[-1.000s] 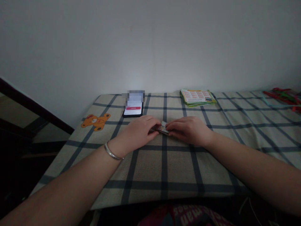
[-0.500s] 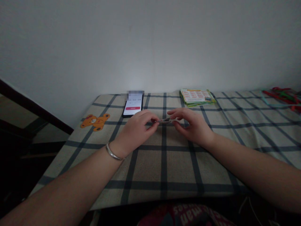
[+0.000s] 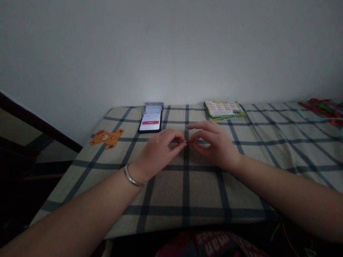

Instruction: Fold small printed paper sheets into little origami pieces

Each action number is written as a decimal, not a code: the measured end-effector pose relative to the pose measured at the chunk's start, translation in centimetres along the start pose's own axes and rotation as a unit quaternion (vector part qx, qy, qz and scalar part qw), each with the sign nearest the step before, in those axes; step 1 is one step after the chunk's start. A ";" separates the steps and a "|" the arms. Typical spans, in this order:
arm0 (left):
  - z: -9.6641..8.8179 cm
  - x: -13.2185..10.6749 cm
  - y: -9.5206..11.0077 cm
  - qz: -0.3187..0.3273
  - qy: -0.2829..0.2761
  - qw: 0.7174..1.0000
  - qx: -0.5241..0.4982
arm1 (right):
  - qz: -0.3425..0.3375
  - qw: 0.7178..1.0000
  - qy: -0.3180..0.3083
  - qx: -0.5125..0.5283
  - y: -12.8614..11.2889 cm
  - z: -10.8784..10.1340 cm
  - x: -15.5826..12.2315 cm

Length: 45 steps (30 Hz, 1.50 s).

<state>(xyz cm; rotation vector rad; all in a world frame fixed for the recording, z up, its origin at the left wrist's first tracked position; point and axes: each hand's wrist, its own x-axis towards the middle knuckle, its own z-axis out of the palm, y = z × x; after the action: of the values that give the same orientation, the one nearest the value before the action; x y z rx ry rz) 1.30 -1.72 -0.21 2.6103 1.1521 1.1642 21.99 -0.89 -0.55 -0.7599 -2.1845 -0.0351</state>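
My left hand (image 3: 159, 148), with a silver bangle at the wrist, is closed in a pinch of thumb and fingers above the middle of the table. Facing it, my right hand (image 3: 214, 144) pinches too, its thumb and a finger pressed together while the index finger stretches out above. The fingertips of both hands meet around a small thin piece (image 3: 185, 141). Almost all of it is hidden by the fingers, and its kind is unclear.
A checked cloth (image 3: 171, 192) covers the table against the wall. Behind my left hand lies a lit phone (image 3: 150, 123). A stack of printed cards (image 3: 224, 109) sits at the back, red and green strips (image 3: 321, 109) at far right. An orange bear picture (image 3: 107, 138) is on the left.
My hands have come closer together, the left moving right. The thin piece, visible between them before, is now almost covered by the fingertips. My right thumb and finger have closed in a pinch.
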 end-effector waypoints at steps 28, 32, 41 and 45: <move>-0.4 0.1 0.4 0.120 0.051 0.988 0.082 | -0.001 0.997 0.041 0.058 -1.0 0.0 0.4; -0.6 0.2 0.6 0.149 0.075 0.981 0.100 | -0.017 0.996 0.045 0.073 -1.2 -0.1 0.7; -0.8 0.3 0.6 0.132 0.061 0.984 0.105 | -0.005 0.996 0.067 0.060 -0.8 0.1 0.5; -0.8 0.3 0.4 0.127 0.062 0.985 0.102 | 0.001 0.996 0.076 0.046 -0.8 0.1 0.3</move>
<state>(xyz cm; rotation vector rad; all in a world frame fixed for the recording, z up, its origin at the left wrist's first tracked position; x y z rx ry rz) 1.20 -1.99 0.68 2.9507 1.0295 1.3357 21.35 -1.32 -0.20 -0.6842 -2.0275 0.0095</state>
